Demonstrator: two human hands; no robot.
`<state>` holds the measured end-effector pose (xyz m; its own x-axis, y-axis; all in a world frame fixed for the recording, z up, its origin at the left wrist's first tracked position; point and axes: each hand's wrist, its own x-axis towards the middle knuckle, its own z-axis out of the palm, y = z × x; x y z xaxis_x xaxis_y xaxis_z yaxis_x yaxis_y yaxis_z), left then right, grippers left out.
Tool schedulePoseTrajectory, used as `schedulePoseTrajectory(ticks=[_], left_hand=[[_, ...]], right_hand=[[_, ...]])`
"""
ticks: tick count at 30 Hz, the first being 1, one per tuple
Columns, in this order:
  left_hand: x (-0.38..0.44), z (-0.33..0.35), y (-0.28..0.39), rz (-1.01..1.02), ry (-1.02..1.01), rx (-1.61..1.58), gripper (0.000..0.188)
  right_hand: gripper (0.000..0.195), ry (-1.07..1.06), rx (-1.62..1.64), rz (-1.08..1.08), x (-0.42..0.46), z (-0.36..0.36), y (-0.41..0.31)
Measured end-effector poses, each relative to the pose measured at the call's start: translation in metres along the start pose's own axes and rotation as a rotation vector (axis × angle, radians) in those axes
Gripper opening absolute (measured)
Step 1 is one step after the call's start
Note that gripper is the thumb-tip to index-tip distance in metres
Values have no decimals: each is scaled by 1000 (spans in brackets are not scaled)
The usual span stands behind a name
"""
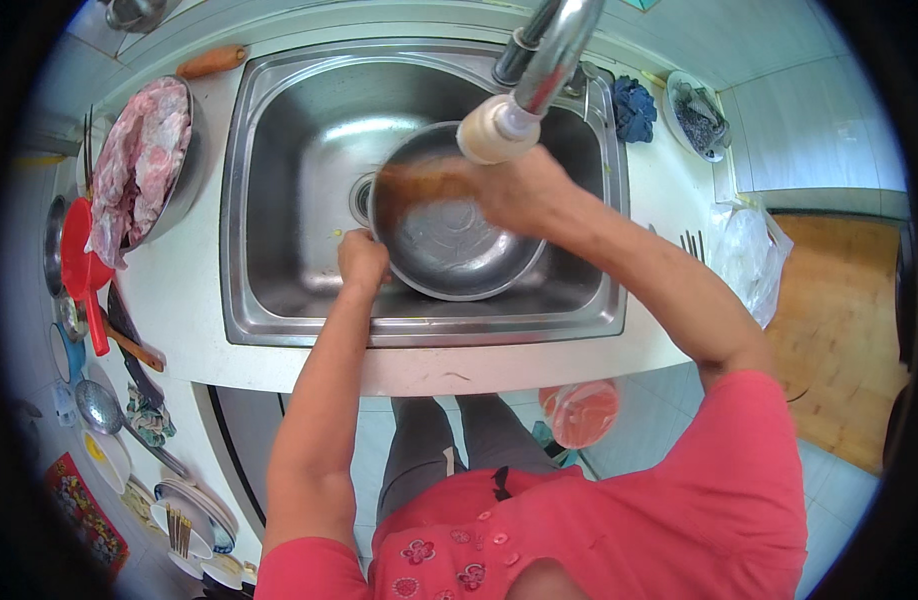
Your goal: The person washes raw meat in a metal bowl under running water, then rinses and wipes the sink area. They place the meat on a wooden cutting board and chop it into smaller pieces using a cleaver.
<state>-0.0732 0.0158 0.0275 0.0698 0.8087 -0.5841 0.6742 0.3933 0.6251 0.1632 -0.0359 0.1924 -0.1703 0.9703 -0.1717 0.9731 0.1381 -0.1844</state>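
A round stainless steel basin point(459, 262) stands tilted in the metal sink point(301, 165). My left hand point(363, 259) grips its rim at the lower left. Over the basin's upper right side is my right hand point(523, 191), blurred by motion and partly hidden behind the tap's spout. An orange-brown streak point(429, 184) runs from that hand across the inside of the basin; whether it is a held thing or a reflection is unclear. The chrome tap point(553, 60) with a pale nozzle point(496, 131) hangs above. No running water is visible.
Left of the sink, raw meat point(144, 150) fills a metal bowl point(193, 169), near a carrot point(213, 61), a red ladle point(84, 247) and a knife point(133, 349). On the right lie a dark blue cloth point(634, 109), a dish with scourers point(695, 116) and a plastic bag point(748, 255).
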Motion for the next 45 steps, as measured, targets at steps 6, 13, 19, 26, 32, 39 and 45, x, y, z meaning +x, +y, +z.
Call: schedulePoseTrajectory(ticks=[6,13,19,26,32,39,45], left_hand=[[-13,-11,17,-79,-25,-29,38],[-16,-15,22,-60,-61,-94,67],[-16,-13,26,-68,-68,-121,66],[-12,-11,21,-41,-111,-141,70],[-12,-13,22,-59,-99,-120,73],[-12,-8,25,-18,-132,-81,74],[-10,-14,16,-29,-118,-98,72]], right_hand=[[26,-305,-396,258,-53,-8,20],[17,-334,58,139,-10,-16,-44],[32,-309,-322,290,-35,-1,11],[11,-259,-48,216,-28,8,-64],[17,-429,-57,428,-57,10,-46],[15,-31,-36,383,-44,44,-29],[38,-211,122,537,-88,-5,-56]])
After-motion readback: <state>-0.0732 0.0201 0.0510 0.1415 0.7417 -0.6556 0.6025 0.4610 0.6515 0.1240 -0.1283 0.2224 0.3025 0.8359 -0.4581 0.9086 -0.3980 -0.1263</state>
